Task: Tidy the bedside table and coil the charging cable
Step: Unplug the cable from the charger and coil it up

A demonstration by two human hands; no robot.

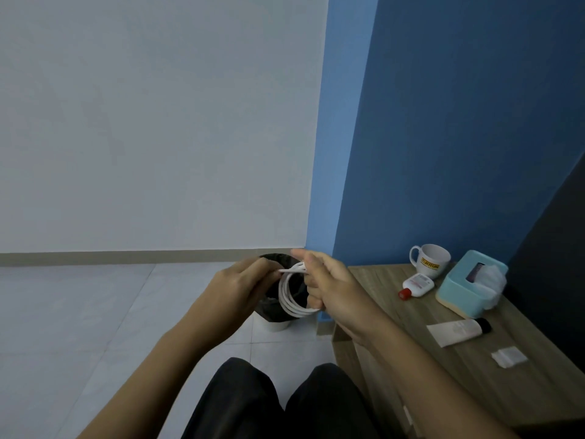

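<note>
A white charging cable (pixel 288 296) hangs in a coil of several loops between my hands, in front of me and left of the bedside table. My right hand (pixel 329 280) grips the coil at its right side, fingers wrapped around the loops. My left hand (pixel 243 280) pinches the cable's loose end at the top of the coil. The wooden bedside table (pixel 493 369) stands to the right, below the blue wall.
On the table sit a white mug (pixel 430 259), a small white bottle with a red cap (pixel 417 286), a light-blue tissue box (pixel 468 282), a white tube with a black cap (pixel 459 332) and a crumpled wrapper (pixel 509 356). A bin with a black liner (pixel 272 308) stands behind my hands.
</note>
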